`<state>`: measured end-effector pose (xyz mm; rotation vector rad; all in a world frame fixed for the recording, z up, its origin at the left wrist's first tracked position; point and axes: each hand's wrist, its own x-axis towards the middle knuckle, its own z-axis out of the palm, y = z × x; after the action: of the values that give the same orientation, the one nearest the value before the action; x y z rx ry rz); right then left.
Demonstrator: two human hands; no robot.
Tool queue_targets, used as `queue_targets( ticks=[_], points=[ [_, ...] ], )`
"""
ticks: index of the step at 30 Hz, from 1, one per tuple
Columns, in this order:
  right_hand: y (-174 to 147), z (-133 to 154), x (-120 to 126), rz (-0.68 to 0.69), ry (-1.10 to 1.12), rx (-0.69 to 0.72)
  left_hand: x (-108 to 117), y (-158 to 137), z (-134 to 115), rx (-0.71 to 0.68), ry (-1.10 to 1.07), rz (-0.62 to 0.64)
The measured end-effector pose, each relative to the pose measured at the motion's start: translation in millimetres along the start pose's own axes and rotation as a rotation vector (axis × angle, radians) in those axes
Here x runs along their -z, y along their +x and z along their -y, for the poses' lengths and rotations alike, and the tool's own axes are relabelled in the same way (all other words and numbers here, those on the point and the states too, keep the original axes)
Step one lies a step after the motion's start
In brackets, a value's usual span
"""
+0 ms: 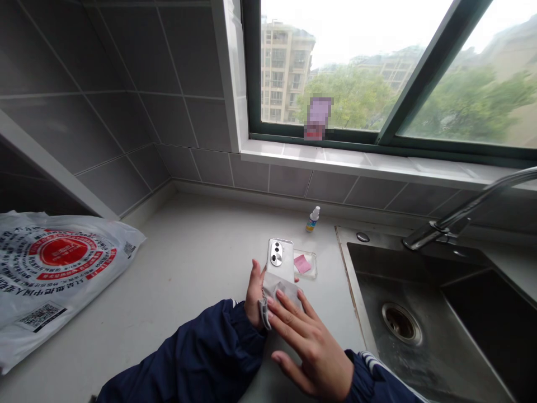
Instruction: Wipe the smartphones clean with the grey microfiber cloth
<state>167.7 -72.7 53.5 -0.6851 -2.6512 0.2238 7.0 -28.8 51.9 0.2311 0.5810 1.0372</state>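
My left hand point(254, 296) is wrapped around a silver-white smartphone point(286, 256), its thumb along the left edge and a fingertip showing at the right. The phone's back faces up, with a round-lensed camera block at the top left. Across its lower part lies a grey cloth point(277, 284), bunched at the left side. On the cloth rests my right hand point(308, 338), fingers stretched out flat and thumb apart. Beside the phone, a clear phone case point(311, 272) lies on the counter with a pink paper square point(301, 263) in it.
A small white-capped spray bottle point(312, 219) stands behind the case on the white counter point(201, 240). The steel sink point(405, 291) with its faucet point(436, 226) is at the right. A printed plastic bag point(62, 263) lies at the left. Beyond is a window.
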Motion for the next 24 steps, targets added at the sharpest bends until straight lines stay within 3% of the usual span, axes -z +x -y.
queue_targets(
  ticks=[8, 12, 18, 24],
  points=[
    [0, 4, -2, 0.033, -0.012, -0.027, 11, 4, 4, 0.168, -0.014, 0.004],
    [-1, 2, -7, 0.033, -0.052, -0.073, 10, -1, 15, 0.126, -0.093, 0.068],
    [-2, -5, -12, -0.078, -0.107, -0.168, 15, 0, 28, 0.092, -0.142, 0.205],
    [-1, -6, -9, -0.084, -0.111, -0.198, 11, 1, 23, 0.032, -0.136, 0.246]
  ],
)
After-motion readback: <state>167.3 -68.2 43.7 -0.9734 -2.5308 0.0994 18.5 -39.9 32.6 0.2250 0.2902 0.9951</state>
